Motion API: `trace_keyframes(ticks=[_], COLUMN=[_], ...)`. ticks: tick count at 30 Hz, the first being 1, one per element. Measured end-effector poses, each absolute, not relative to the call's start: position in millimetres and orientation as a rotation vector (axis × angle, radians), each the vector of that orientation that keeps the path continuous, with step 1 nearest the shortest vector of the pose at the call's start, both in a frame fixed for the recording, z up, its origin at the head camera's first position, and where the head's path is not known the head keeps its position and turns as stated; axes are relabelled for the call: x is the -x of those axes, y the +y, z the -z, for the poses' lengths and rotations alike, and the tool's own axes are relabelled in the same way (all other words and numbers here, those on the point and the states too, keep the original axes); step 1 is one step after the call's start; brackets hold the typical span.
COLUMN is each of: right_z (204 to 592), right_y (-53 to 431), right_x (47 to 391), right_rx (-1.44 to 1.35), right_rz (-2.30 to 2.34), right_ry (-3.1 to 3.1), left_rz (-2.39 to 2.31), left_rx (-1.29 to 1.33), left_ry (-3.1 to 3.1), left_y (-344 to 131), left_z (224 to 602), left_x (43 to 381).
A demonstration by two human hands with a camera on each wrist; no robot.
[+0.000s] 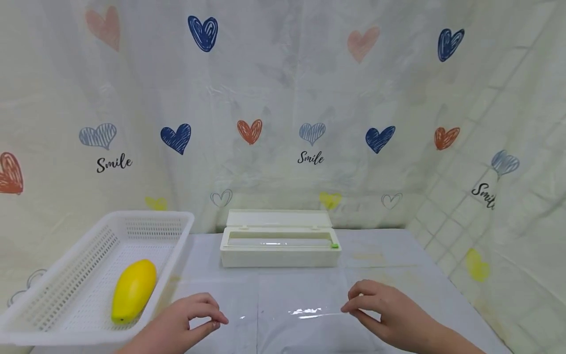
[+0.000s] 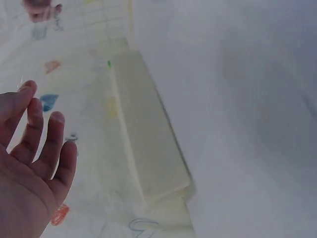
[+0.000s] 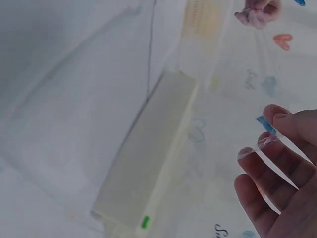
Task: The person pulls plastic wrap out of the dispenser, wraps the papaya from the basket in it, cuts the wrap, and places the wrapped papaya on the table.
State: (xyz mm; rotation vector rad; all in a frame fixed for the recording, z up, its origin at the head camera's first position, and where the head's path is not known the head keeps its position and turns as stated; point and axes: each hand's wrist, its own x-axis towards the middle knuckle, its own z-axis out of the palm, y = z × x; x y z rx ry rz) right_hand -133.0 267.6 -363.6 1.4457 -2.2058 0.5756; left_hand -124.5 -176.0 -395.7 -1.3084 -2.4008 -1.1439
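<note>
A sheet of clear cling film [image 1: 309, 313] stretches between my two hands, showing mostly as bright glints over the table. My left hand [image 1: 187, 319] pinches its left edge between thumb and index finger, the other fingers loosely bent. At the opposite edge, my right hand [image 1: 391, 312] pinches the film with thumb and fingertips. In the right wrist view, clear film [image 3: 255, 148] lies across the fingertips. Beyond both hands sits a white cling film dispenser [image 1: 280, 258], its lid up, with the roll inside and a green slide cutter [image 1: 334, 246] at the right end.
On the left stands a white perforated plastic basket [image 1: 179, 246] holding a yellow oblong fruit [image 1: 134, 290]. The table [image 1: 380, 255] has a pale covering. A curtain [image 1: 265, 88] printed with hearts and the word Smile hangs behind and along the right side.
</note>
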Motion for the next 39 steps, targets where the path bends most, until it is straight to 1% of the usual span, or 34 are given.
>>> trace_keyframes(ticks=[3,7,10,14,18,25,26,30,33,39], right_z=[384,406,421,439,451,457,457,454,452,453], right_y=[270,270,267,264,262,257,256,256,255,256], right_x=[133,134,135,140,145,148,148,149,150,150], right_rx=[-1.542,-1.630,-1.649,-1.622,-1.609,-1.667,-1.672,-1.661,-1.602,-1.562], right_rz=[-0.541,-0.503,-0.487,-0.460,-0.439,-0.458,-0.440,-0.437,-0.490,-0.430], right_ry=[-2.259,-2.336,-2.415,-2.614,-2.742,-2.651,-2.630,-2.745,-2.855,-2.645], left_rz=[1.155,1.264,1.271,1.172,1.100,1.012,1.002,1.016,1.068,0.984], left_rx=[1.322,1.146,1.071,1.203,1.237,1.055,1.059,1.024,0.931,0.980], left_ry=[-2.496,-2.795,-2.918,-2.868,-2.882,-3.045,-3.045,-3.090,-3.179,-3.158], left_y=[-175,-173,-172,-169,-166,-163,-163,-161,-158,-157], left_z=[414,434,447,463,471,469,470,469,468,469], left_x=[127,129,132,138,144,148,147,144,144,148])
